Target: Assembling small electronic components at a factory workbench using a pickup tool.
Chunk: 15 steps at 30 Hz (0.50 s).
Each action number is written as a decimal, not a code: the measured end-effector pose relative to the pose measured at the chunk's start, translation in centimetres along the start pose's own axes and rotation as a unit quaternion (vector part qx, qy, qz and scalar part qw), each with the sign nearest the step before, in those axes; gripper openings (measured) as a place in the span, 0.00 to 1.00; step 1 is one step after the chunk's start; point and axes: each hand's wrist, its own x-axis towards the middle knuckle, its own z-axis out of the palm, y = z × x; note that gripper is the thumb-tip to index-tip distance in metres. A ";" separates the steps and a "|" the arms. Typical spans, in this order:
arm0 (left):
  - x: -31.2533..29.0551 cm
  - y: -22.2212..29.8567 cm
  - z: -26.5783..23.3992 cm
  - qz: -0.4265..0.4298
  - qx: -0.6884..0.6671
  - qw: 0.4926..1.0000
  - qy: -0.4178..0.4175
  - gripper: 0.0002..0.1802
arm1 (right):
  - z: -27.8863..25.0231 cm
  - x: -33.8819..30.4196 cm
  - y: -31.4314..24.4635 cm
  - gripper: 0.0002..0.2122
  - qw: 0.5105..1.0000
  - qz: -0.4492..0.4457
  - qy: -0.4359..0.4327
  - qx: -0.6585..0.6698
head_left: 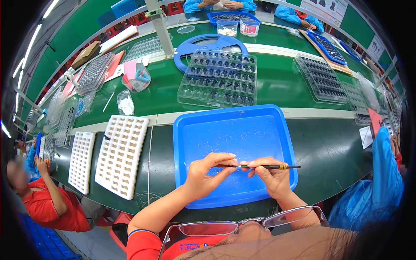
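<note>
Over a blue tray [234, 201], both hands meet close together. My right hand [273, 180] is closed in a pinch on a slim black pen-like tool [294, 167] with a yellowish band, lying nearly level. Its thin end reaches toward the fingertips of my left hand [206, 173]. Thumb and fingers of that hand pinch together around something small and dark, mostly hidden, whose kind I cannot make out. Pale specks and crumbs are scattered over the tray's bottom.
Left of the tray lie two white foam trays [122, 156] with rows of hollows; one small black part sits in the nearer. Beyond stand a clear blister tray [219, 80] of black parts, a blue reel [184, 54] and clear tubs [226, 28]. Co-workers sit around the green bench.
</note>
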 end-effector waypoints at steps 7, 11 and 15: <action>-0.1 0.1 0.1 -0.007 -0.014 1.000 0.006 0.18 | -0.1 -0.2 0.1 0.09 1.000 0.001 -0.003 -0.016; -0.1 0.6 0.1 -0.010 -0.009 1.000 0.009 0.14 | -0.3 -0.3 0.2 0.09 1.000 0.002 -0.006 -0.021; 0.3 0.9 -0.2 0.019 0.025 0.999 -0.012 0.09 | -0.3 -0.2 0.0 0.09 1.000 -0.002 -0.010 -0.024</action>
